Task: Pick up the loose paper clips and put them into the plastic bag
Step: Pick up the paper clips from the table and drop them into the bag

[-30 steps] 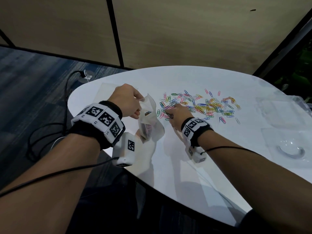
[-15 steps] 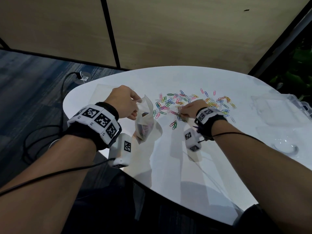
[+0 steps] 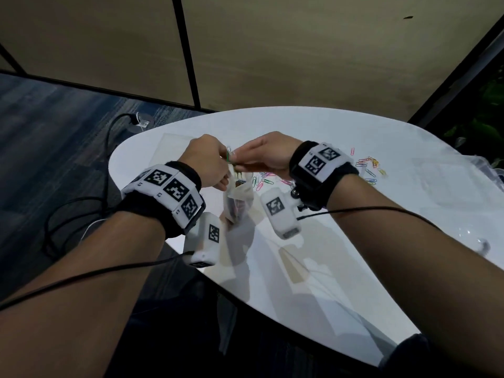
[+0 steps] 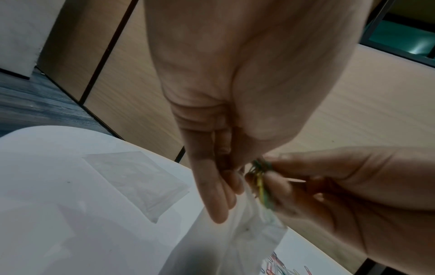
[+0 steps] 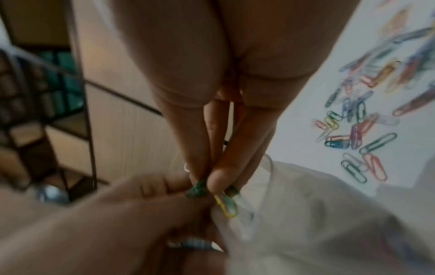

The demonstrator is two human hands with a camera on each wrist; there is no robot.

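Clips, thin wire loops coated in green, yellow and pale plastic, sit bunched between the fingertips of the right hand [image 3: 266,156], which pinches the small bundle of paper clips [image 5: 223,201] right at the mouth of the plastic bag [image 3: 238,204]. The left hand [image 3: 208,162] pinches the bag's upper edge between thumb and fingers, so the bag hangs off its grip above the tabletop [image 3: 313,282], its film soft, cloudy and crumpled, with a dark cluster of clips showing through the lower part. In the left wrist view the film drapes in slack folds below the fingers [image 4: 219,204], and the two hands' fingertips almost touch across the opening; whether the bundle has crossed the rim I cannot tell. The tabletop is a smooth, glossy white slab with a rounded outline and a dark edge. Loose paper clips [image 3: 366,166] lie scattered flat on it beyond the right wrist, long rounded ovals in pink, blue, green, yellow and red, some overlapping in small heaps, others apart. A flat, square, transparent pouch [image 4: 139,182] lies on the tabletop beside the left hand. More clear plastic packaging [image 3: 452,186] rests near the right edge. Both wrists carry black bands with white blocks printed in black square patterns.
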